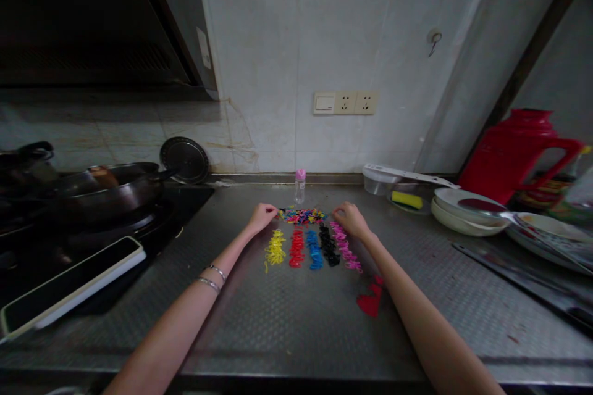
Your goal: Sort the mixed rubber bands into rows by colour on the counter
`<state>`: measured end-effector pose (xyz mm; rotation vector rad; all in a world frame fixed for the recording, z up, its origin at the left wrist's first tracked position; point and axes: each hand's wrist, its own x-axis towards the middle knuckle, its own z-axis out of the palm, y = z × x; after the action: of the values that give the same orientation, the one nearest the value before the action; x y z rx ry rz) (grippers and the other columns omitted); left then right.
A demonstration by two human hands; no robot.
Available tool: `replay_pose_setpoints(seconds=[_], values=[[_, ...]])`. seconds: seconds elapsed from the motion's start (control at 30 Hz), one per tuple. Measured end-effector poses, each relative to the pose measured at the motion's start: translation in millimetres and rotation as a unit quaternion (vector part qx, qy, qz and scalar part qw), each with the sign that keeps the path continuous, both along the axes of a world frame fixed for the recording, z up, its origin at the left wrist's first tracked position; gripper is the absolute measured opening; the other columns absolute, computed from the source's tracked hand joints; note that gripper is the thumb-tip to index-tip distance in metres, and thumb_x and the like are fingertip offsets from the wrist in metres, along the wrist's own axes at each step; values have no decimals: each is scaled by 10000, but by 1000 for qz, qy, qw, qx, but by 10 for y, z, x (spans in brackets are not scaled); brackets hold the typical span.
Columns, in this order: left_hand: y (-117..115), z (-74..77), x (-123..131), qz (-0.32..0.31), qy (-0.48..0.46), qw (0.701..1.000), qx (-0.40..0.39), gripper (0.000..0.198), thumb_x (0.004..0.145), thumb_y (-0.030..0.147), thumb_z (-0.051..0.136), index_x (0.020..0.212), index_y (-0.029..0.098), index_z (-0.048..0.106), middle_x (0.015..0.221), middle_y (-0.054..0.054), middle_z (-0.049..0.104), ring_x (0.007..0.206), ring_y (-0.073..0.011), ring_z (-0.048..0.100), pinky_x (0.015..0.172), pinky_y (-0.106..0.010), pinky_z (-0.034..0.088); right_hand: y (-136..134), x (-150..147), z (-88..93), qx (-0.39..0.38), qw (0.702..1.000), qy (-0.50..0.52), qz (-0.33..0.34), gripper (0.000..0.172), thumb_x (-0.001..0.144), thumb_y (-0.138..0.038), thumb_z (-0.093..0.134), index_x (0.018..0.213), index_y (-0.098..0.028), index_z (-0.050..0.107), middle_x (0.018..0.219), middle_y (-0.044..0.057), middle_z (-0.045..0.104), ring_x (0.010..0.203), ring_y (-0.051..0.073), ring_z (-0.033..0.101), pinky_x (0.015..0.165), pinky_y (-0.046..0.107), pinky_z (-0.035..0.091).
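My left hand (264, 217) is at the left end of a mixed pile of small coloured rubber bands (303, 216), its fingertips pinched together at the pile's edge. At the right end, my right hand (350, 220) also has its fingers drawn together. Whatever is between the fingers of either hand is too small to make out. In front of the pile lie separate rows of yellow bands (276, 248), red bands (297, 247), blue bands (314, 250), black bands (328, 245) and pink bands (346, 248). Behind it stands a small clear bottle (299, 190) with a pink cap.
A red heart-shaped piece (369, 304) lies by my right forearm. On the left are a phone-like device (74, 287) and a pan (111, 191) on the stove. To the right are stacked bowls (463, 222), a yellow sponge (406, 200), a knife (519, 281) and a red jug (504, 157).
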<state>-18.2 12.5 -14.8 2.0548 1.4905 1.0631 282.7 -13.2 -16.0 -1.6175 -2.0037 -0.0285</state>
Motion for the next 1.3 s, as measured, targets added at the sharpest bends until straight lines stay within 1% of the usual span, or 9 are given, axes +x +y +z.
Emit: replay_pose_setpoints(seconds=[0.1,0.23,0.33,0.57,0.73,0.93,1.17,1.23,1.3], values=[[38,-23,-72,9,-2,1000,-2,249,682,252,492,755,105,679,740,-70,672,684,-155,588,648,-238,418,-18,-90,90,3,997,13,77,191,742,-238,503,810,-155,661,878,66,621,868,169,529,808,254,362],[69,-66,-170,17,10,1000,-9,241,685,256,496,746,105,674,735,-67,671,681,-154,589,639,-235,420,-101,-301,169,-14,981,20,192,157,722,-218,525,751,-161,669,824,46,638,815,152,554,804,251,373],[60,-82,-223,24,32,999,-11,231,684,245,500,751,111,675,745,-64,673,682,-152,591,644,-233,424,-140,-404,163,-24,973,20,227,144,712,-191,532,736,-163,671,809,43,647,813,151,562,808,255,380],[-19,-30,-269,5,123,992,-17,235,687,254,512,799,144,687,814,-59,675,753,-162,597,710,-235,429,-98,-381,80,-42,973,18,225,188,712,-159,512,801,-175,677,857,51,652,831,156,572,798,259,401],[-80,13,-242,19,179,983,-15,247,710,264,500,854,181,682,871,-52,668,808,-169,588,733,-240,419,-119,-357,103,-41,976,15,215,216,716,-156,493,824,-187,678,874,45,654,845,157,569,802,259,401],[-152,40,-182,46,237,970,10,250,753,296,465,876,230,672,911,-42,651,842,-176,572,697,-238,406,-144,-336,104,-39,980,12,197,213,732,-189,487,828,-180,678,859,52,652,823,161,570,777,252,402],[-222,99,-116,57,236,970,18,211,745,262,474,812,215,669,892,-41,632,831,-155,557,698,-219,396,-159,-328,102,-40,983,8,179,215,746,-212,485,834,-186,679,871,50,649,837,154,565,791,231,385],[-236,107,-76,44,221,974,30,213,737,259,477,807,202,669,880,-48,629,809,-151,555,691,-217,394,-168,-326,108,-41,984,7,173,212,748,-219,484,829,-193,678,874,43,646,838,151,562,787,227,383],[-253,113,-8,15,202,978,43,219,730,261,477,803,188,671,860,-51,627,778,-147,554,682,-217,395,-181,-324,116,-43,985,3,168,213,751,-227,481,829,-198,677,876,40,643,837,149,560,781,224,381]])
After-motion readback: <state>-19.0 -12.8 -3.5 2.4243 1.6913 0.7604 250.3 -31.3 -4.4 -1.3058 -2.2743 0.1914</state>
